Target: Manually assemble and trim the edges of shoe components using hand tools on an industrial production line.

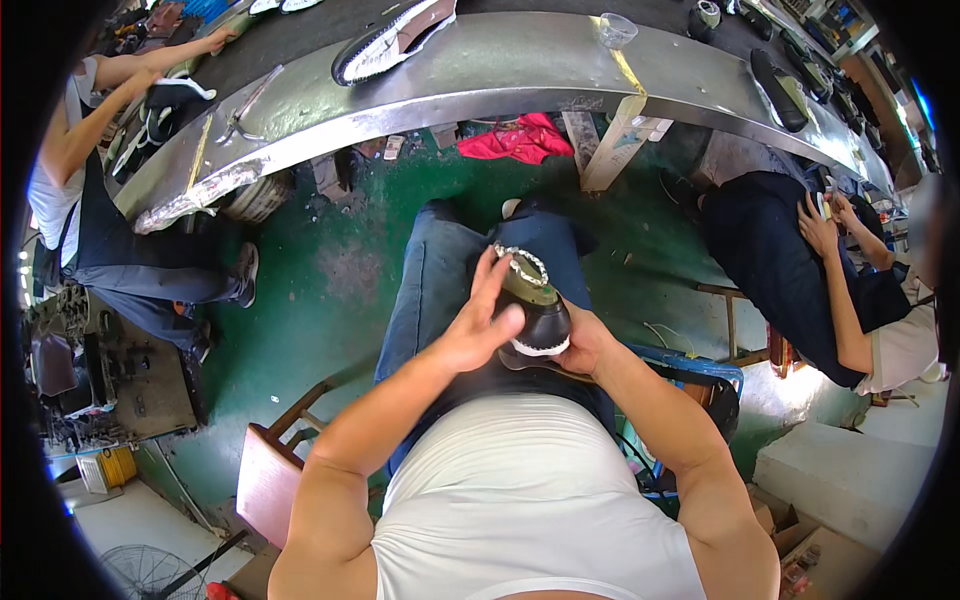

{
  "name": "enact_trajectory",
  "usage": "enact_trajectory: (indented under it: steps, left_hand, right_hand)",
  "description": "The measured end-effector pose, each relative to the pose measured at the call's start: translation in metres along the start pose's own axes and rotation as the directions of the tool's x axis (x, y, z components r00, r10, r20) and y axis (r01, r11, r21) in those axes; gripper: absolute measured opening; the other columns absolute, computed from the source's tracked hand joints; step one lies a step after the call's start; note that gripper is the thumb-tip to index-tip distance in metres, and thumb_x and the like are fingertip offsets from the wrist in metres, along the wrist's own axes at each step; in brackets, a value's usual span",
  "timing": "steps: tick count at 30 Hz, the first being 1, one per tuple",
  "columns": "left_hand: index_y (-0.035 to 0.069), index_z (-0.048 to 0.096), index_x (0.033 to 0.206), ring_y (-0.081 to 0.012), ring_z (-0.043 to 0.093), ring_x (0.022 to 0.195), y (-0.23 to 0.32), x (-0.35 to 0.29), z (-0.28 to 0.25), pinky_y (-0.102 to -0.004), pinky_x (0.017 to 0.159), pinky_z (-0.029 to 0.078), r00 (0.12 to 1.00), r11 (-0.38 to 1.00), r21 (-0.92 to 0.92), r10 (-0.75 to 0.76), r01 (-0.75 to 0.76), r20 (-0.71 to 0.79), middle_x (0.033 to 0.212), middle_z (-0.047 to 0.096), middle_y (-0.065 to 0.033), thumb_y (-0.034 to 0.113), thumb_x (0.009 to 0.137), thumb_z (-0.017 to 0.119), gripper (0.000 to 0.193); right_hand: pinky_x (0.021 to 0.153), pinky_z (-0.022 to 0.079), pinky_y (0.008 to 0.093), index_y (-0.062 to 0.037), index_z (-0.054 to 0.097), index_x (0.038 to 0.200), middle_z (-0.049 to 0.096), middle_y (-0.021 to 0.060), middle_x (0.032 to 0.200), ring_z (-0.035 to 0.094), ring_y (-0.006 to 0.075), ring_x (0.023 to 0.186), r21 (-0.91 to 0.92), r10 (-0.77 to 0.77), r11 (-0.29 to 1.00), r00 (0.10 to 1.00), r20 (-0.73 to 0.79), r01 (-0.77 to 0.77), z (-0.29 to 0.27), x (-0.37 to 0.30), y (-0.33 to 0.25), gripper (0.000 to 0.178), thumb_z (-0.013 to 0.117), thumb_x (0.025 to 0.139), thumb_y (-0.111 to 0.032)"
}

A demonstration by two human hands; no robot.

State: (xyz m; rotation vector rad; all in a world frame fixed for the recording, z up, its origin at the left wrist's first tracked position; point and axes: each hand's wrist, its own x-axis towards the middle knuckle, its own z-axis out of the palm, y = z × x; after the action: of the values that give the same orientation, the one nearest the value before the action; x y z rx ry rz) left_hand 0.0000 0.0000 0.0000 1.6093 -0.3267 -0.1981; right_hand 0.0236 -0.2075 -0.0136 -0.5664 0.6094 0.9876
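Left hand (478,330) is hovering loosely spread at patterned white trim (541,266), visibly grasping nothing; right hand (588,343) is gripping side of black-and-olive shoe (538,324) above lap (430,280). Probably trim is being adjusted; next move is seemingly requiring steady shoe.

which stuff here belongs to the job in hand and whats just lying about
Seems part of the job:
- black-and-green shoe, held in the right hand, the left hand beside it

Seems just lying about:
- red cloth on the floor
- clear plastic cup on the bench
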Motion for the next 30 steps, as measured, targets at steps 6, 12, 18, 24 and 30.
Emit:
enact_trajectory:
  steps: [6,12,18,24,30]
  left_hand:
    - [0.013,0.064,0.124,-0.048,0.005,0.149,0.0,0.016,0.041,-0.0532,0.119,0.007,0.929,0.935,0.347,0.056,0.08,-0.365,0.162,0.006,-0.027,0.042,0.104,0.04,0.043]
    - [0.007,0.07,0.085,-0.026,0.039,0.127,-0.021,0.032,0.039,-0.0426,0.112,0.027,0.916,0.968,0.24,0.024,0.08,-0.401,0.118,0.058,-0.0092,0.037,0.108,0.036,0.051]
    - [0.006,0.07,0.085,-0.023,0.04,0.123,-0.025,0.027,0.037,-0.0378,0.108,0.03,0.936,0.987,0.15,0.0,0.057,-0.353,0.12,0.054,-0.0103,0.034,0.108,0.039,0.048]
    - [0.01,0.071,0.083,-0.0274,0.047,0.119,-0.028,0.03,0.031,-0.0439,0.107,0.03,0.914,0.997,0.081,0.05,-0.019,-0.403,0.112,0.06,-0.0101,0.035,0.105,0.042,0.044]
    - [0.009,0.072,0.084,-0.0273,0.048,0.119,-0.029,0.043,0.026,-0.043,0.105,0.033,0.907,0.994,0.096,-0.002,0.047,-0.421,0.112,0.06,-0.0095,0.038,0.105,0.043,0.045]
  right_hand:
    - [0.084,0.059,0.0456,-0.0069,0.055,0.127,0.063,0.0099,0.121,0.067,0.0238,0.105,-0.251,-0.124,0.964,0.981,-0.151,0.083,0.004,0.008,0.008,0.045,0.035,0.108,-0.043]
    - [0.042,0.044,0.0305,-0.0126,0.055,0.106,0.061,0.0029,0.085,0.06,0.015,0.064,-0.283,-0.097,0.958,0.972,-0.212,0.033,-0.001,0.004,0.017,0.037,0.038,0.107,-0.045]
    - [0.036,0.035,0.0279,-0.0133,0.054,0.104,0.059,0.0014,0.079,0.053,0.014,0.052,-0.156,-0.058,0.988,0.924,-0.378,-0.002,0.02,-0.015,0.029,0.036,0.035,0.108,-0.044]
    - [0.044,0.046,0.0316,-0.0037,0.059,0.103,0.064,0.0066,0.078,0.059,0.016,0.059,-0.62,-0.11,0.782,0.966,-0.234,-0.061,0.001,-0.011,0.012,0.043,0.035,0.108,-0.04]
    - [0.094,0.051,0.0426,0.006,0.047,0.13,0.062,0.0266,0.114,0.064,0.0387,0.105,-0.932,-0.476,-0.244,0.804,0.356,0.268,0.017,-0.054,-0.015,0.049,0.059,0.093,-0.023]
